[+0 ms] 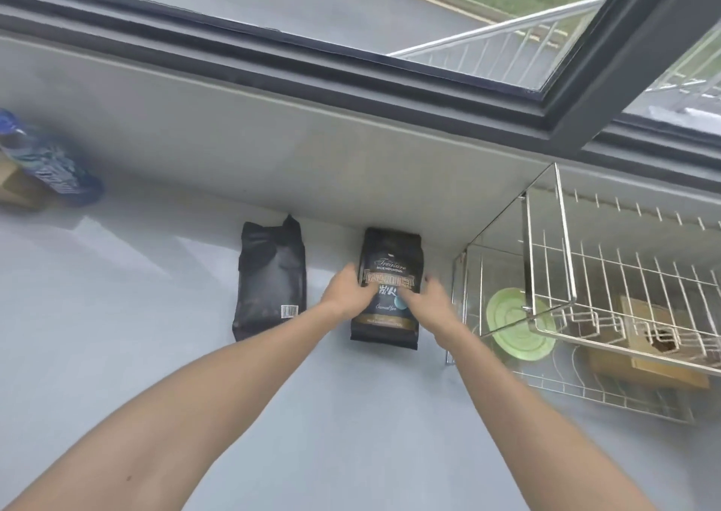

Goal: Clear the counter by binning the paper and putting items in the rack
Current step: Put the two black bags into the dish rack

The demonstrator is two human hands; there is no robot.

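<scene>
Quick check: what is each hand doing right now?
Left hand: on the left edge of the upright black labelled coffee bag, grip unclear.
Right hand: on its right edge, grip unclear.

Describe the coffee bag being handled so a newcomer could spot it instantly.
Start at the wire rack on the right of the grey counter. Just left of it lies a black coffee bag with both hands on it. Unlike the plain black bag further left, its gold-printed front faces up.

Pale grey counter (pixel 156 354), black coffee bag (pixel 390 253) with gold band and lettering, plain black bag (pixel 269 276) left of it, silver wire rack (pixel 608 276) right, green ridged disc (pixel 511 327) inside, blue patterned bottle (pixel 50 163) far left.
</scene>
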